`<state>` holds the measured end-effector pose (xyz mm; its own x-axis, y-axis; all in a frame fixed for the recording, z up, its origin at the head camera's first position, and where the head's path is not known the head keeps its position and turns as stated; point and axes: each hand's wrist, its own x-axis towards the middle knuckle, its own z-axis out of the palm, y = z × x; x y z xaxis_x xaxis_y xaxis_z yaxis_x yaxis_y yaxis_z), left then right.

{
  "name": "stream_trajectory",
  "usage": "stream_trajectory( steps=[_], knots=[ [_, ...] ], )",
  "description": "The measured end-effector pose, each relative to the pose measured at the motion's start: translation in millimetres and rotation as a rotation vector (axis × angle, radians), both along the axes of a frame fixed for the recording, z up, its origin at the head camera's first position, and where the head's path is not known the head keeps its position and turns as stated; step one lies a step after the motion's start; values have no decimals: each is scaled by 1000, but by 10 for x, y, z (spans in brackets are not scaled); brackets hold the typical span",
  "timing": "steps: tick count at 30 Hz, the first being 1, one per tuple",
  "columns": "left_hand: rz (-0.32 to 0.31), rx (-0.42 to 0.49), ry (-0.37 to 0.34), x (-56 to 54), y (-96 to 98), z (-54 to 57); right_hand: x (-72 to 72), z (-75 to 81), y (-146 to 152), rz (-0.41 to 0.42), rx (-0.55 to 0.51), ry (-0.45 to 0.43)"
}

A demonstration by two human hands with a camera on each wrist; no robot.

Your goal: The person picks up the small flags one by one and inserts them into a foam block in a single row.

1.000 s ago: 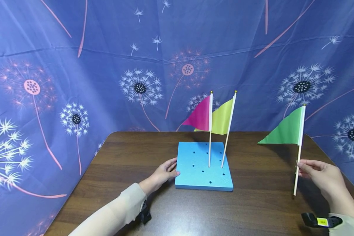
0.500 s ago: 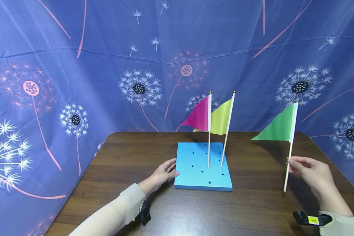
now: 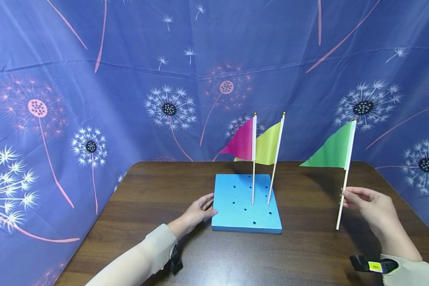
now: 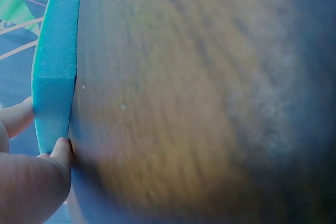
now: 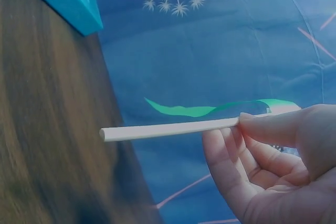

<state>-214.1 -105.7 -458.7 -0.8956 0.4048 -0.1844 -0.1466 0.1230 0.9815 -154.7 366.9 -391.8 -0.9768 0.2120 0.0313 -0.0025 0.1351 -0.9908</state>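
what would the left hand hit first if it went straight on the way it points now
The blue board: the left hand rests right against its left edge. Past that edge, the magenta flag's stick seems roughly in line, though depth is hard to judge here.

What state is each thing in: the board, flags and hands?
Blue board: flat on the table, several holes unfilled.
Pink flag: planted in the board, nearly upright.
Yellow flag: planted in the board, leaning right in the head view.
Green flag: held apart from the board, slightly tilted.
Left hand: touching the board's left edge.
Right hand: pinching the green flag's stick.
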Motion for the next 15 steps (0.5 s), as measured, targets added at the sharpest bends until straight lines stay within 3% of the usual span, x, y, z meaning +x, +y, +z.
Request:
stream_trajectory(
  steps=[6,15],
  knots=[
    [-2,11,0,2,-2,-6,17,47,-59,-2,11,-2],
    [-1,16,8,6,4,-4,17,96,-144,34,-103,52]
  ],
)
